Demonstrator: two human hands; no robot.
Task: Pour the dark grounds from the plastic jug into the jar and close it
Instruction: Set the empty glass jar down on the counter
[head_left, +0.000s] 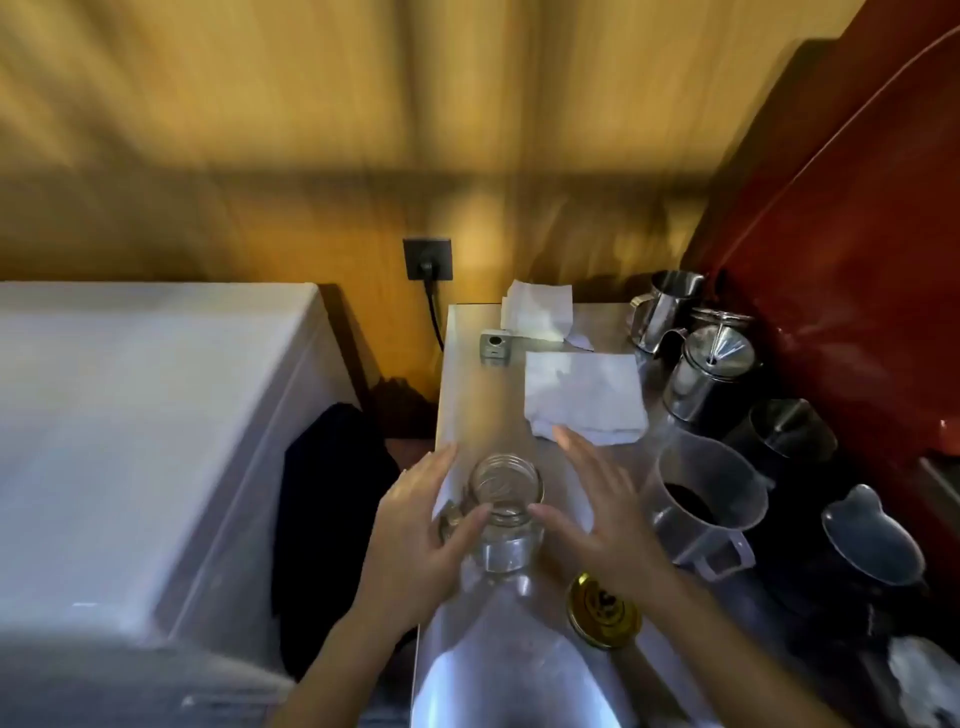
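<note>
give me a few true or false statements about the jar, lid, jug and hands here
1. The glass jar stands open on the metal counter. True.
2. The gold lid is screwed onto the jar. False: it lies on the counter, nearer the person than the jar and to its right.
3. The plastic jug holds dark grounds. True.
4. The right hand grips the jug's handle. False: it is open beside the jar, with the jug untouched to its right.
5. The left hand is at the jar's left side. True.
</note>
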